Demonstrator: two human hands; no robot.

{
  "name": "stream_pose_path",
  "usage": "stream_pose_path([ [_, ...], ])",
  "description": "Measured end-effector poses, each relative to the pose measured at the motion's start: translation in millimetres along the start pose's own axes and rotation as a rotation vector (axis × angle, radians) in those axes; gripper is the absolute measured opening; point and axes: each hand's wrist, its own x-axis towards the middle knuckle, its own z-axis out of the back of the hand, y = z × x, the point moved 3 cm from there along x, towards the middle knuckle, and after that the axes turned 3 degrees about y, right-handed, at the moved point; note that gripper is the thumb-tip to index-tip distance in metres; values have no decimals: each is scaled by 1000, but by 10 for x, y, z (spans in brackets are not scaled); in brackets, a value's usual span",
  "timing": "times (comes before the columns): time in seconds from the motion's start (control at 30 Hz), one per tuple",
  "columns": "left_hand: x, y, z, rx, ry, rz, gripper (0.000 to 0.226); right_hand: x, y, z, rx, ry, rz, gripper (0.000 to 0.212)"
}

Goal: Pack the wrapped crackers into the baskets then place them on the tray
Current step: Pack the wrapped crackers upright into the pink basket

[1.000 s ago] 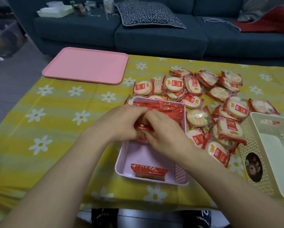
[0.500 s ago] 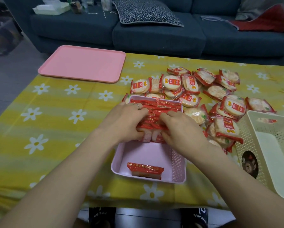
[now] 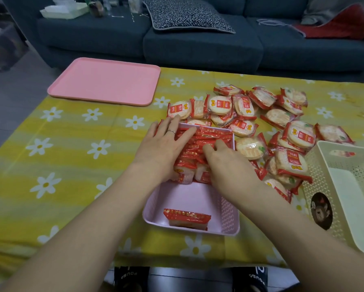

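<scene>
Both hands have spread out since a second ago: they were bunched together mid-basket pinching packets, now they lie flatter across the row. Left hand (image 3: 164,148) has fingers straight, pressing on the standing cracker packets (image 3: 200,142) at the far end of the pink basket (image 3: 229,216). Right hand (image 3: 225,163) is loosely curled on the same row; can't tell if it grips a packet or only pushes. My read: the row is being squared up and packed tight against the far wall.

One packet (image 3: 186,218) stands alone at the near wall, with bare floor between it and the row, so there's room for more. Loose pile (image 3: 282,131) touches the basket's right and far sides. Cream basket (image 3: 345,186) at right looks almost bare. Pink tray (image 3: 105,81) is far left, well apart, with open cloth (image 3: 71,144) in between.
</scene>
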Motion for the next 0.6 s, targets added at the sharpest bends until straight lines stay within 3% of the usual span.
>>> stream_pose_path([
  [0.13, 26, 8, 6, -5, -25, 6, 116, -74, 149, 29, 26, -25, -50, 31],
  [0.23, 38, 21, 27, -9, -15, 1, 122, -143, 232, -135, 92, 71, -28, 25],
  [0.37, 36, 12, -17, 21, 7, 9, 134, -211, 212, -323, 45, 233, -45, 49],
  [0.6, 57, -28, -49, 32, -57, 34, 124, -194, 231, -375, -60, 228, -38, 51],
])
